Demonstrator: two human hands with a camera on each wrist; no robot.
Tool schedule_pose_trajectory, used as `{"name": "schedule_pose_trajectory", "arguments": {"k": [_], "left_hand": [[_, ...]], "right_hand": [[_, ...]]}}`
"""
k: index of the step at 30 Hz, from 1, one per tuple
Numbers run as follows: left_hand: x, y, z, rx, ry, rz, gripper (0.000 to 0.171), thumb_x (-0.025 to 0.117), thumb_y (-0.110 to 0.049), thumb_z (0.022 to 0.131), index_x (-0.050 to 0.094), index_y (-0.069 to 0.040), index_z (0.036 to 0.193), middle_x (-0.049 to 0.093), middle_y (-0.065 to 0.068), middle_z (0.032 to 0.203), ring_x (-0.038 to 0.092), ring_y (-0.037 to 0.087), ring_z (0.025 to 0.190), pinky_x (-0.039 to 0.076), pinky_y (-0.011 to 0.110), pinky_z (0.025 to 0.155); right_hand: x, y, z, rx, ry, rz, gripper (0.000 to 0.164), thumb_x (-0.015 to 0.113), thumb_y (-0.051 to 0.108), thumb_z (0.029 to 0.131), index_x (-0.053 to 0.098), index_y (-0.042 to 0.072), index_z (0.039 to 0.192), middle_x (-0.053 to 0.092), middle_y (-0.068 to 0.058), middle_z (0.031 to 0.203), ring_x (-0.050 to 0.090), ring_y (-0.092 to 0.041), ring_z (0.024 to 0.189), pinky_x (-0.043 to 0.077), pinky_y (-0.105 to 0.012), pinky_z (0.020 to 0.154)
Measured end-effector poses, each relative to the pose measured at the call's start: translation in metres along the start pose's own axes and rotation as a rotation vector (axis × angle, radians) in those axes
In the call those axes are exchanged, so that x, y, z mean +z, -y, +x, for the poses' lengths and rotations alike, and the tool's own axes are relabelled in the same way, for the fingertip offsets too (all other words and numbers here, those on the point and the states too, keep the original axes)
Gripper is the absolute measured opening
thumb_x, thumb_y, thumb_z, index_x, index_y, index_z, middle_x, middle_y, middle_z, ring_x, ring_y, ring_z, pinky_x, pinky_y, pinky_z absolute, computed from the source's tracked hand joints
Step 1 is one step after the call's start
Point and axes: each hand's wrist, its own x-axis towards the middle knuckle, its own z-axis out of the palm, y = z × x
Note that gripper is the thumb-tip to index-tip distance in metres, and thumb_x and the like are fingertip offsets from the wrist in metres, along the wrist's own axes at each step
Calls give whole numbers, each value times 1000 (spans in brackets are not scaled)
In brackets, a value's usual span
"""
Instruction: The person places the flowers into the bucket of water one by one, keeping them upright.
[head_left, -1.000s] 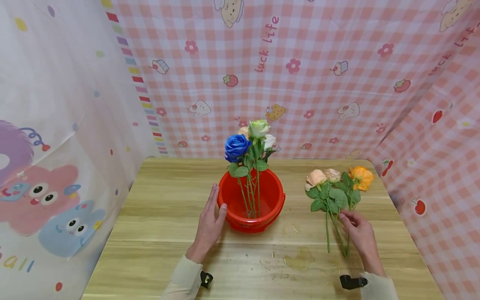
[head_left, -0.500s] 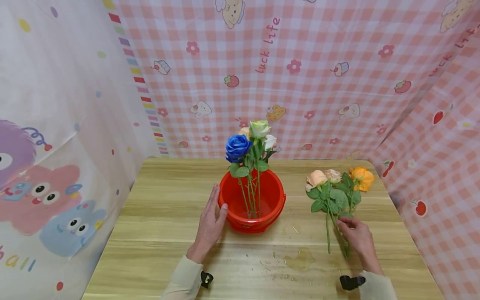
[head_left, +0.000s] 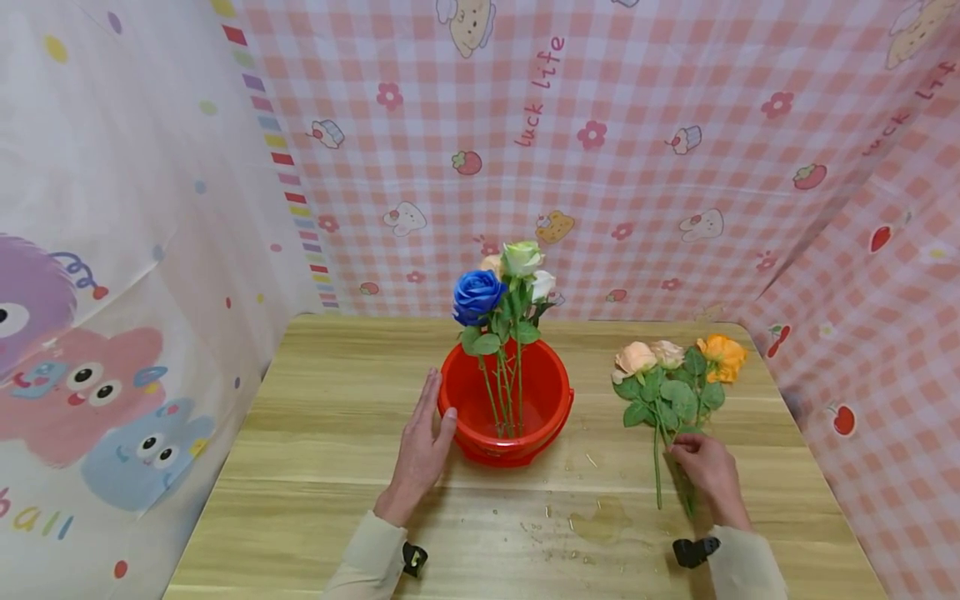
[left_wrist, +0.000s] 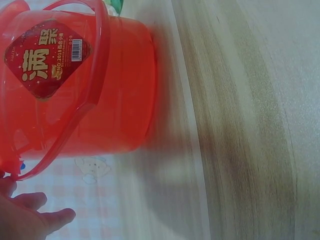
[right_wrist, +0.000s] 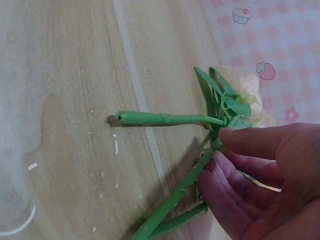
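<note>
A red bucket (head_left: pixel 497 454) stands mid-table, holding a blue rose (head_left: pixel 478 297), a pale green rose (head_left: pixel 522 259), a white rose (head_left: pixel 543 285) and a peach rose partly hidden behind them. My left hand (head_left: pixel 418 454) rests along the bucket's left side, fingers straight. On the right lie peach roses (head_left: pixel 635 357) and an orange flower (head_left: pixel 722 358), their leaves overlapping. My right hand (head_left: pixel 708 471) pinches a green flower stem (right_wrist: pixel 177 192) between thumb and fingers, below the leaves; I cannot tell which bloom it carries. Another cut stem (right_wrist: pixel 165 119) lies beside it.
A puddle (head_left: pixel 600 518) and scattered drops wet the wooden table (head_left: pixel 337 400) in front of the bucket. A pink checked cloth (head_left: pixel 450 108) hangs behind the table, with more printed cloth at both sides. The bucket's handle (left_wrist: pixel 92 107) hangs down its side.
My right hand has slid down and slightly left along the stems, and its fingers now pinch a stem lower. The orange flower has shifted slightly left. My left hand stays at the bucket.
</note>
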Motion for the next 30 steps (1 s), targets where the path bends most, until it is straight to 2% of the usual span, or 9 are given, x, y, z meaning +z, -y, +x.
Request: {"name": "schedule_pose_trajectory", "arguments": {"k": [4,9,14,18,24,30], "left_hand": [[0,0,0,-3,0,1,62,51,-25,109,30,-5,163,22,0,171,25,23,156,26,47,124],[1,1,0,-7,-2,-1,62,52,-25,108,30,-5,163,22,-1,171,25,23,156,26,46,124],[1,0,0,-6,-3,-5,62,52,-24,108,30,-5,163,23,0,171,25,23,156,26,47,124],[0,-1,0,-8,0,-5,62,52,-23,108,29,-5,163,22,1,171,25,23,156,26,48,123],[0,0,0,-10,1,-6,63,52,-23,108,28,-8,164,22,3,171,24,24,156,26,48,124],[1,1,-1,-8,3,-4,63,52,-24,108,27,-11,165,22,2,172,24,23,156,26,48,124]], "right_hand": [[2,1,3,-10,-11,-16,36,70,17,94,70,-10,116,75,-11,91,62,-14,77,48,-31,68],[3,3,5,7,6,13,34,71,16,93,69,-11,115,75,-8,88,61,-10,75,48,-27,67],[2,7,4,26,66,118,36,68,10,95,64,-16,120,73,-13,93,60,-8,74,51,-24,62],[3,9,1,47,114,232,38,65,7,98,59,-18,125,73,-14,97,63,-8,77,55,-23,64],[3,10,-4,65,145,379,44,63,6,101,52,-19,135,73,-8,102,66,-6,83,59,-24,71],[0,18,-11,47,145,450,50,65,9,102,48,-18,140,72,-4,104,65,-1,85,60,-23,76]]}}
